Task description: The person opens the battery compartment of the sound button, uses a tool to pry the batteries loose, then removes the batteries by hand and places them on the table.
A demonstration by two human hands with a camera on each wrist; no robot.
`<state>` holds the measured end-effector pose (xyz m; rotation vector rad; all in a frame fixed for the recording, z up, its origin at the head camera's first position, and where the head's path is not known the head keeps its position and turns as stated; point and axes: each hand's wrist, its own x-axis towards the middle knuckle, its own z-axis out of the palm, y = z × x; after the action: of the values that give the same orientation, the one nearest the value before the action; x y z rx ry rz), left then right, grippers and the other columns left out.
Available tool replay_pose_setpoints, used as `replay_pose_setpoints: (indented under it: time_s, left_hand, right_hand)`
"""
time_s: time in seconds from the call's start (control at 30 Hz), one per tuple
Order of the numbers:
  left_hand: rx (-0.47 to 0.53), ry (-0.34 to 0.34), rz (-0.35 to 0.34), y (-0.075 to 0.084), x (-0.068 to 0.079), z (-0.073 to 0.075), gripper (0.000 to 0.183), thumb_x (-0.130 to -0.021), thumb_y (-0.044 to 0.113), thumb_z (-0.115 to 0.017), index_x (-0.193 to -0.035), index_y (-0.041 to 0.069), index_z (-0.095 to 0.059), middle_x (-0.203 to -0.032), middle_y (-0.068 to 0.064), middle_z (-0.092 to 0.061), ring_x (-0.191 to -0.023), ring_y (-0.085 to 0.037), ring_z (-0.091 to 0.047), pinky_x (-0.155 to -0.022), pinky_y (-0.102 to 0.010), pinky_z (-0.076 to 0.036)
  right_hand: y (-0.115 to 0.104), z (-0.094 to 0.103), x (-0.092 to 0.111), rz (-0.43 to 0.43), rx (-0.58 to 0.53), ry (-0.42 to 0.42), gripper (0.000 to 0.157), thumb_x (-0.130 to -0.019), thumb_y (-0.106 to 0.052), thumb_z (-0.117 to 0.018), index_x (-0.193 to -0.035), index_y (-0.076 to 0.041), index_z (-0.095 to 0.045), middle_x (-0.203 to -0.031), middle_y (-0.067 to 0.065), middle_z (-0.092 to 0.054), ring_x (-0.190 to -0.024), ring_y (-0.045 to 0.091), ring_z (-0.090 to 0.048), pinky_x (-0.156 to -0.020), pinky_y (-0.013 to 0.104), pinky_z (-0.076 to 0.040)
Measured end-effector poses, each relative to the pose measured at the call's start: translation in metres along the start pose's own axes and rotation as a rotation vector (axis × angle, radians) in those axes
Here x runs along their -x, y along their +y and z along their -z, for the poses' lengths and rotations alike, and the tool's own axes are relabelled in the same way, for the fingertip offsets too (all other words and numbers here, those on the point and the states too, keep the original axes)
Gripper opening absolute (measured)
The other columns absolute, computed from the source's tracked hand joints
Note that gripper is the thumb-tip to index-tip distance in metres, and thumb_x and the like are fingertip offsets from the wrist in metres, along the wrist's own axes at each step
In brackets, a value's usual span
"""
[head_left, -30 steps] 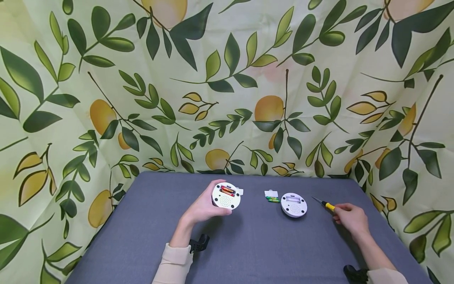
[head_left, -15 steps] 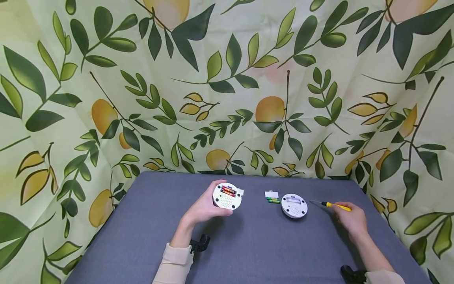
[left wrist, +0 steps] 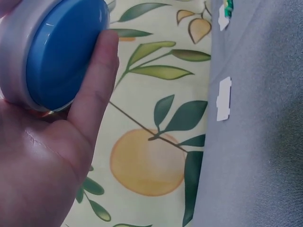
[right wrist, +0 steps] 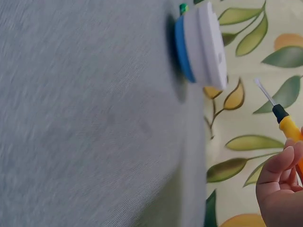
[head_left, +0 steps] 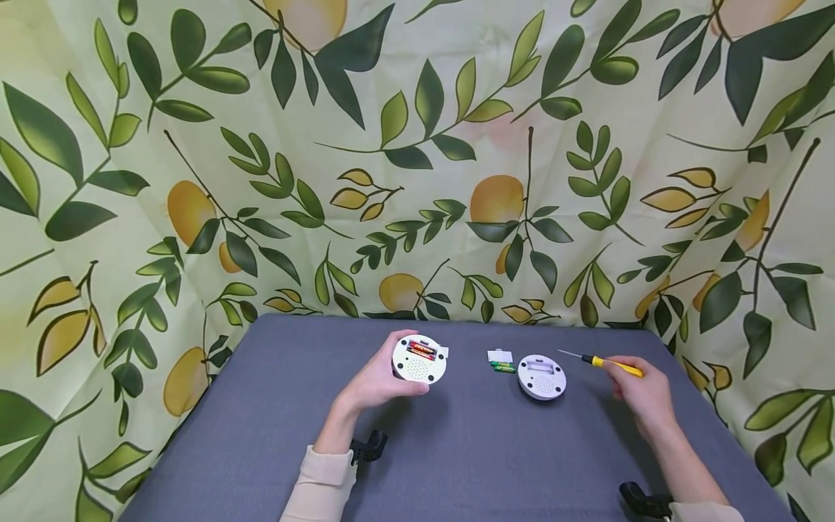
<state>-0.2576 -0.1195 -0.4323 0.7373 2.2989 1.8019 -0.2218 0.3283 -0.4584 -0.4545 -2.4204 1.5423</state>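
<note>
My left hand [head_left: 377, 373] grips a round white device [head_left: 419, 370] by its sides, raised over the table. Its underside faces me, with red batteries [head_left: 422, 350] in the uncovered compartment; the left wrist view shows its blue domed top [left wrist: 68, 54]. The right hand [head_left: 642, 395] holds a screwdriver [head_left: 616, 364] with a yellow and black handle, the shaft pointing left and clear of the table. Between the hands lies a second white device [head_left: 541, 377], underside up, its battery compartment bare; its blue side [right wrist: 182, 49] is down on the cloth.
Two green batteries [head_left: 502, 367] lie beside a white battery cover [head_left: 499, 356], left of the second device. Another white cover [left wrist: 224, 99] lies on the table behind the held device. Grey cloth covers the table [head_left: 470, 449]; a leaf-patterned curtain [head_left: 417, 217] stands behind.
The screwdriver has shifted in my right hand, its tip now further left and higher and more of the handle showing. My left hand with its device has stayed almost still.
</note>
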Motion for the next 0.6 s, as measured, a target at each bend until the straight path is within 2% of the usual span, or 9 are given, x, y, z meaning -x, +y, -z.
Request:
replay_pose_setpoints:
  time_s: [0.2,0.43,0.6]
  left_hand:
    - [0.010,0.000,-0.008,-0.001,-0.001,-0.001,0.093,-0.073,0.014,-0.087,-0.149,0.007,-0.035,-0.132,-0.012,-0.056,-0.109,-0.022,-0.057,-0.099,-0.040,-0.040]
    - [0.033,0.003,-0.013,0.000,-0.001,-0.001,0.092,-0.072,0.012,-0.087,-0.148,0.008,-0.034,-0.132,-0.013,-0.056,-0.110,-0.022,-0.057,-0.098,-0.034,-0.042]
    - [0.045,-0.010,-0.011,-0.001,-0.001,0.000,0.094,-0.073,0.012,-0.086,-0.148,0.005,-0.032,-0.132,-0.013,-0.055,-0.110,-0.022,-0.057,-0.098,-0.033,-0.042]
  right_hand:
    - [-0.019,-0.006,0.010,0.027,-0.041,-0.017,0.046,-0.100,-0.031,-0.065,-0.126,0.005,-0.059,-0.088,0.000,-0.062,-0.074,0.017,-0.059,-0.066,0.027,-0.055]
    - [-0.037,-0.019,0.020,0.061,-0.140,-0.022,0.038,-0.099,-0.028,-0.068,-0.120,0.002,-0.061,-0.085,-0.007,-0.060,-0.073,0.015,-0.058,-0.066,0.026,-0.054]
    - [-0.047,-0.027,0.028,0.082,-0.247,-0.077,0.025,-0.098,-0.027,-0.070,-0.112,-0.007,-0.067,-0.084,-0.005,-0.060,-0.070,0.014,-0.056,-0.066,0.025,-0.053]
